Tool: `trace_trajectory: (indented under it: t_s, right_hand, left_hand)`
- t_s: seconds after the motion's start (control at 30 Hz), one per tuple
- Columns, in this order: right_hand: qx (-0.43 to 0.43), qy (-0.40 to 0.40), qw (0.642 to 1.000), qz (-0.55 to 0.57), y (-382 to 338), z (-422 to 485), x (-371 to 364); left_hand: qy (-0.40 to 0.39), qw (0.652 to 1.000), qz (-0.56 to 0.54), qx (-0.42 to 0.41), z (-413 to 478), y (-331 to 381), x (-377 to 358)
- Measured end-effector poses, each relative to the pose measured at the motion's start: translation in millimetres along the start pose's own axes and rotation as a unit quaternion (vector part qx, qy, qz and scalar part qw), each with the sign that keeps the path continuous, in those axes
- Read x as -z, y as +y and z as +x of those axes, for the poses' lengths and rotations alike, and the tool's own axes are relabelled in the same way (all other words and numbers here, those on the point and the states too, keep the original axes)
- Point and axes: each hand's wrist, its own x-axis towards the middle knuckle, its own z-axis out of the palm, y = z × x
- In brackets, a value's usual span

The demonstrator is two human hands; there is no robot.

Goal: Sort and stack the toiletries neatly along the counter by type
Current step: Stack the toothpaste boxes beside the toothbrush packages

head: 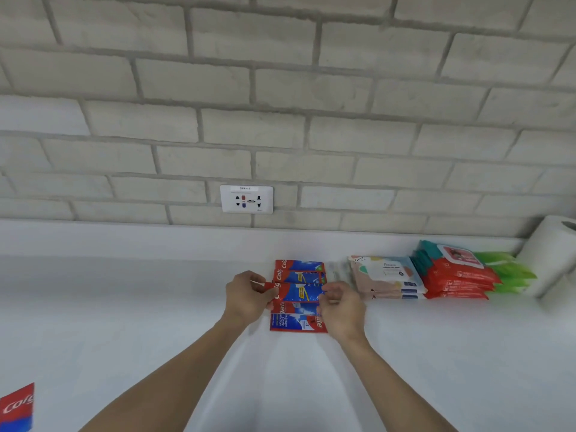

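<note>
The counter [124, 307] is white and runs from left to right along a pale brick wall [280, 88]. A white socket plate [246, 199] is fixed to the wall just above the counter's back edge.

**Hands**
- The left hand [246, 294] pinches the left, red end of the held toothpaste box [299, 292]. Its fingers are curled narrow around that end.
- The right hand [341, 307] grips the right end of the same box. Its fingers are curled in over the box edge.
- Both forearms enter from the front edge of the counter.

**Task items**
- The held toothpaste box lies crosswise, in the middle of the toothpaste group [297, 269]. This group sits near the back edge, below the socket plate. Its red and blue boxes lie parallel, one in front of the other. Whether the held box rests on the others or is lifted clear of them cannot be told.
- A stray toothpaste box [17, 406] lies at the front left corner, well apart from the group and cut by the frame.
- A pale wipes stack [386, 277] stands just right of the toothpaste group.
- A red wipes stack [458, 275] touches the pale stack on its right.
- Green packs [511, 272] lie behind and to the right of the red stack.
- A paper roll [551, 254] stands upright at the right end, against the wall.
</note>
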Motion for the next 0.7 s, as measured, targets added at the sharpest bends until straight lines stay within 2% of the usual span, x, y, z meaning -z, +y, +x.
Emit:
trace_trajectory:
  t_s: [0.17, 0.33, 0.7]
  right_hand:
    - [0.043, -0.025, 0.992, -0.12, 15.1, 21.2, -1.3]
    - [0.073, -0.026, 0.965, -0.25, 19.7, 32.3, -0.6]
    - [0.105, -0.029, 0.922, -0.371, 31.5, 43.0, -6.2]
  left_hand:
    - [0.013, 1.0, 0.017, 0.012, 15.2, 0.3, -16.6]
    - [0.011, 0.996, 0.083, 0.01, 29.1, -2.7, -28.3]
    - [0.012, 0.991, 0.134, -0.004, 36.3, -9.9, -42.0]
